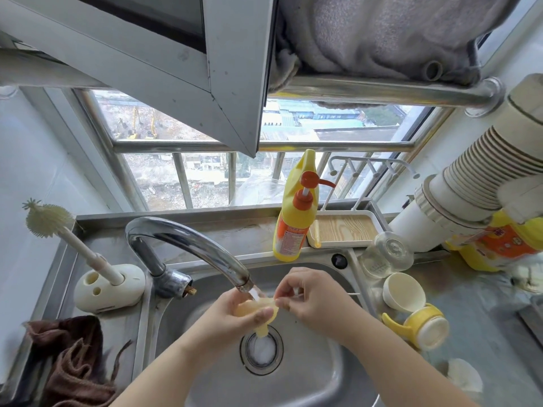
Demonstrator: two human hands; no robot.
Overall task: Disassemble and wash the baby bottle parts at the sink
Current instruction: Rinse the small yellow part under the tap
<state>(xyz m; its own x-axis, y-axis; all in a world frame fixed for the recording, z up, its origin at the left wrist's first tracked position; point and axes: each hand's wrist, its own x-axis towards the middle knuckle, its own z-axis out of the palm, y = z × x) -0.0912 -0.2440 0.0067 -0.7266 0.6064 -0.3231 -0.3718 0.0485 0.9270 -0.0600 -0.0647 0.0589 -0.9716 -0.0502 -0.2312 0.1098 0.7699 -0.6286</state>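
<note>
Both hands are together over the steel sink (317, 377), right under the faucet (188, 242) spout, water running onto them. Left hand (235, 315) grips the yellowish silicone nipple (258, 311), thumb curled over its flange, tip of the nipple pointing down toward the drain (261, 352) just below. Right hand (311, 295) pinches the flange edge of the same nipple with thumb and index; a thin white stick-like piece shows between its fingers, too small to identify. The hands touch each other through the nipple.

Right of the right hand, on the counter: clear bottle body (386, 255) lying on its side, a cream cap (404, 292) just in front of it, mouth up and tilted, and the yellow handled collar (418, 326) lying on its side nearest the wrist. A crumpled white piece (464, 377) sits further back along the right forearm.

Beyond the hands, on the sink ledge: yellow dish soap pump bottle (295, 212), with a wood-look tray (343, 230) beside it to the right. Far right, a stack of paper cups (482, 165) and a second yellow bottle (499, 245), partly hidden.

Left of the left hand: bottle brush (58, 227) standing tilted in a cream holder (108, 287); nearer, beside the left forearm, a brown cloth (76, 362) bunched on the counter.
</note>
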